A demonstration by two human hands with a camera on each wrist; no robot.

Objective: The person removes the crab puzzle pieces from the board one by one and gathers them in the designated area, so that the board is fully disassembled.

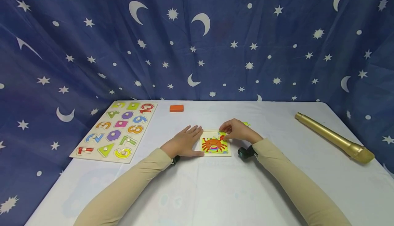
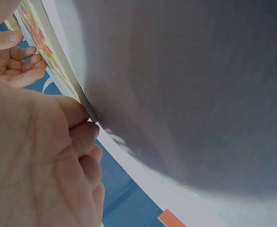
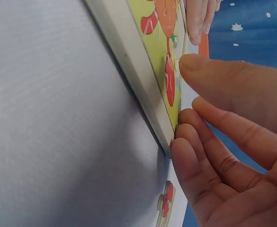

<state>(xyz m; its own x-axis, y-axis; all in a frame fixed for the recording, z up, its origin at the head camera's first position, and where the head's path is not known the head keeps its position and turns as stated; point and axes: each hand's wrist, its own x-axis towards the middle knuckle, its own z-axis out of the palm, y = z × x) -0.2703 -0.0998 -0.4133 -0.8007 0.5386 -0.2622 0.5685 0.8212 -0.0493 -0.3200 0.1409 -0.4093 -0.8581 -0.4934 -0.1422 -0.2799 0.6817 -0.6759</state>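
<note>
A small square jigsaw puzzle (image 1: 214,144) with an orange-red crab on yellow-green lies in a pale frame on the white table. My left hand (image 1: 186,142) spreads along its left side, fingers by the far corner and thumb by the near one. In the left wrist view, fingertips touch the board's edge. At the far right corner is my right hand (image 1: 237,130); the right wrist view shows its loosely bent fingers against the frame (image 3: 150,101). Its thumb is above the picture, apart from the index finger, with no piece visible between them. A loose puzzle piece (image 1: 247,124) lies just behind the right hand.
A wooden board (image 1: 140,150) with knobbed numbers and shapes lies at the left. An orange block (image 1: 176,108) sits near the back edge. At the right lies a long gold tube with a flared end (image 1: 332,135). A blue star-patterned curtain (image 1: 215,58) hangs behind the table.
</note>
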